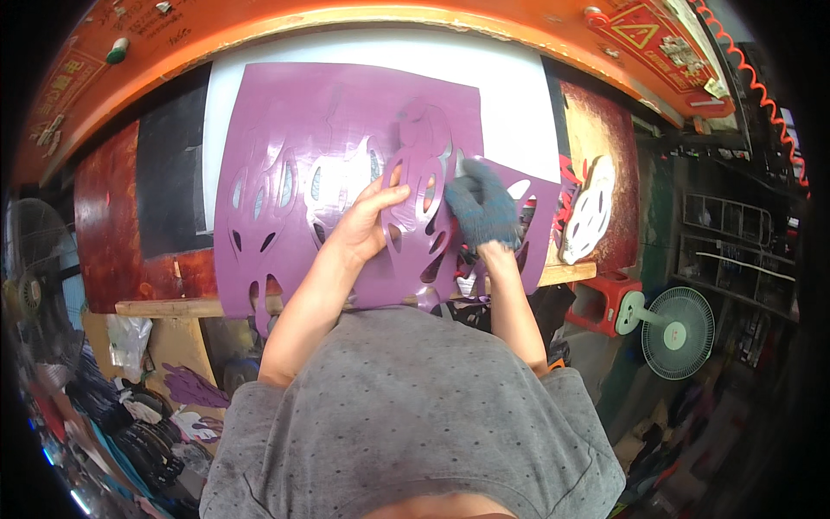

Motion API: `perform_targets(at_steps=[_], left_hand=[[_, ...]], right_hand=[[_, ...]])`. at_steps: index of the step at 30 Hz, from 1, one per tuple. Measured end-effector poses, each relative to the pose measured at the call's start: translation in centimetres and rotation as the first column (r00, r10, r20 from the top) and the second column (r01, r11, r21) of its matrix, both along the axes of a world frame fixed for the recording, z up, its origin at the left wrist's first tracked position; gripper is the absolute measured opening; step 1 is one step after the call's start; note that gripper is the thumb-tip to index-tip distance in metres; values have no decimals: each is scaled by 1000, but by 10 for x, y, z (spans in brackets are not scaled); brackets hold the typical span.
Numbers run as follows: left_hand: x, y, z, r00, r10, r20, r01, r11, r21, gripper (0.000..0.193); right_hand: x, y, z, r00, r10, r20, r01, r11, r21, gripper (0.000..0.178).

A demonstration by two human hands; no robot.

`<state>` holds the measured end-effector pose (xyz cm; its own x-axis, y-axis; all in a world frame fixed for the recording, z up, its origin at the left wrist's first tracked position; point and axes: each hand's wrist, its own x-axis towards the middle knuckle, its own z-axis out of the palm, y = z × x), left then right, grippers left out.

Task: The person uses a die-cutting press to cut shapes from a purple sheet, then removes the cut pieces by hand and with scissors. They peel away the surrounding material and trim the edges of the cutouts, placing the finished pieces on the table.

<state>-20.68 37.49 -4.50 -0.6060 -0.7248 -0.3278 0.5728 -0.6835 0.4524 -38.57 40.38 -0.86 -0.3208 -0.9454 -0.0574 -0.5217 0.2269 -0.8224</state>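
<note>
My bare left hand [373,216] grips a purple cut-out piece [418,225] with several long oval holes, its thumb lying over the front. The piece stands raised above a large purple sheet [346,95] that has matching cut shapes and openings. Close against the piece's right side is my right hand [486,209], in a dark blue-green knitted glove. Its fingers are curled, and what they hold, if anything, is hidden. To its right, a strip of purple sheet with holes hangs toward the table's front edge.
A white board [519,104] lies under the sheet. White perforated pieces [590,212] over red ones sit at the table's right. An orange machine beam [363,19] spans the far side. Lower right are a red plastic stool [616,285] and a fan [678,333].
</note>
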Motion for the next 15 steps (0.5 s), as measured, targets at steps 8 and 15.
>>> perform_targets(at_steps=[8,15], left_hand=[[14,26,33,997,58,-52,-65,985,-158,67],[2,43,20,916,3,400,57,989,-137,38]], right_hand=[[13,-8,25,709,482,-515,-683,651,-331,45],[6,-28,1,577,601,-553,-804,536,-257,23]])
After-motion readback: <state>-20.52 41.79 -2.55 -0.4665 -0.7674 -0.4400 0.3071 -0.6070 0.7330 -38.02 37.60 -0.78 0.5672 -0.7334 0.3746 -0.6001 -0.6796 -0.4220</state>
